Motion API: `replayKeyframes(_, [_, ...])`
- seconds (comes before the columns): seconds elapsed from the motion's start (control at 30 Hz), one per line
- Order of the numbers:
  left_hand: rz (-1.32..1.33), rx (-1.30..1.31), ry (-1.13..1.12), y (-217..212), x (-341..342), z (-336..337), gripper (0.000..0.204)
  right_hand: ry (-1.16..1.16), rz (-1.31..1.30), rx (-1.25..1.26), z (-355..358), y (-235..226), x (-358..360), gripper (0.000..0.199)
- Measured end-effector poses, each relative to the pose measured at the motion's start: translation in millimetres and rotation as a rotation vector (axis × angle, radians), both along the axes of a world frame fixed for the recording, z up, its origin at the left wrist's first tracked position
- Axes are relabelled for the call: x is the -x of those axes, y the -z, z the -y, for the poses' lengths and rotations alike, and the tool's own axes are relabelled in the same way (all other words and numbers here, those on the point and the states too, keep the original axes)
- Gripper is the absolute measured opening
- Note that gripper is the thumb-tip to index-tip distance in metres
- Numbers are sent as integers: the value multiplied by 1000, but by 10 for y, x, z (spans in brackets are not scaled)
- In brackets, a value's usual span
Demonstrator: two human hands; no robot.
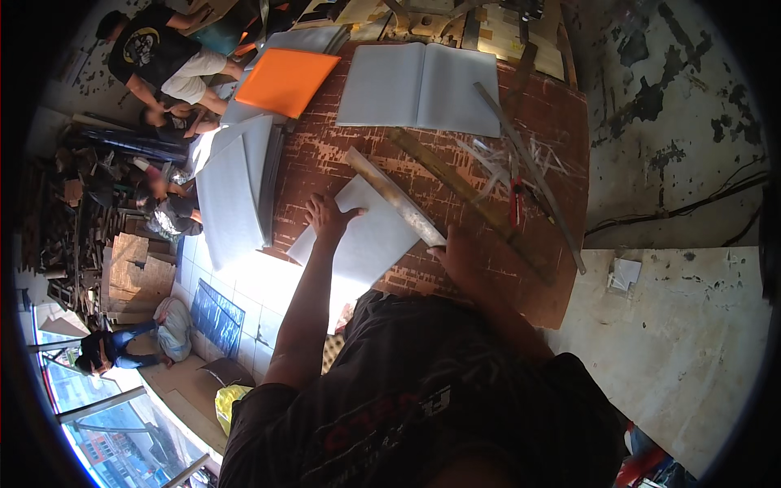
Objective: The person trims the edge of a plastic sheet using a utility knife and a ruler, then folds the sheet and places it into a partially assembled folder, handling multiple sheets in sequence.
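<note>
A white sheet (366,236) lies on the worn brown board table (561,130) in front of me. My left hand (328,218) rests flat on its left part, fingers spread. A long flat metal straightedge (390,195) lies diagonally across the sheet. My right hand (455,252) grips the near end of that straightedge at the sheet's right edge.
A large white folded board (419,88) and an orange sheet (285,80) lie at the far side. More white sheets (232,191) hang over the left edge. A wooden ruler (472,203), a metal bar (529,171), a red cutter (516,203) and white offcuts lie right. Other people sit on the floor at left.
</note>
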State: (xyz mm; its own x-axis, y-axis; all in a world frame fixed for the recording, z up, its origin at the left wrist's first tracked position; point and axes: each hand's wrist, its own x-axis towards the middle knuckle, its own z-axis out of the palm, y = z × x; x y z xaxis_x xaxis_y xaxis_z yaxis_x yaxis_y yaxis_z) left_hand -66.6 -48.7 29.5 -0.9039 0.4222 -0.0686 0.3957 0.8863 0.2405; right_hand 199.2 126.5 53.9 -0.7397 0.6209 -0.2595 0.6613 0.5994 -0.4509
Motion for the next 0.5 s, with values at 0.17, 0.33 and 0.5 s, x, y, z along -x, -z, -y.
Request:
replayKeyframes(0.17, [-121,-205,45,303,250,362,66,-50,-364,98,25,178,-86,34])
replayKeyframes(0.33, [275,-583,219,-193,198,185,34,119,-469,10,-183,269,-302,34])
replayKeyframes(0.5, [424,-764,337,-464,248,225,20,396,-350,-64,-394,263,-413,47])
